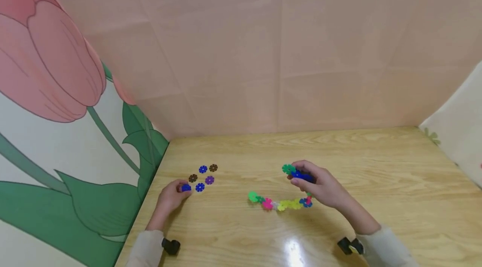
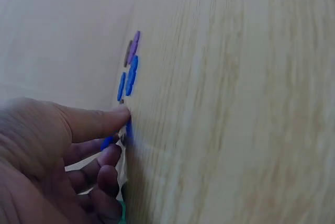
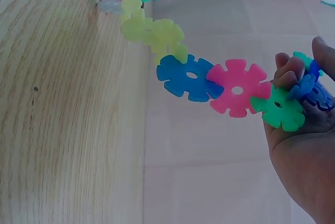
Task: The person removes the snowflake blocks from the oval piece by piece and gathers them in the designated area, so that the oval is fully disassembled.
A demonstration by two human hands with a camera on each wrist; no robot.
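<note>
My left hand pinches a blue plastic snowflake disc between thumb and fingers, low over the left of the table. In the left wrist view part of that blue disc shows by the fingertips. Raised above the table, my right hand grips the blue discs of a chain of interlocked snowflake discs. A green disc sticks out past its fingertips. Below the hand the chain hangs down through a pink disc and a blue disc to yellow ones, ending at a bright green disc.
Beside the left hand lie loose discs: brown ones, blue ones and a purple one. The wooden table meets a pinkish cloth backdrop behind and a tulip-printed panel at left.
</note>
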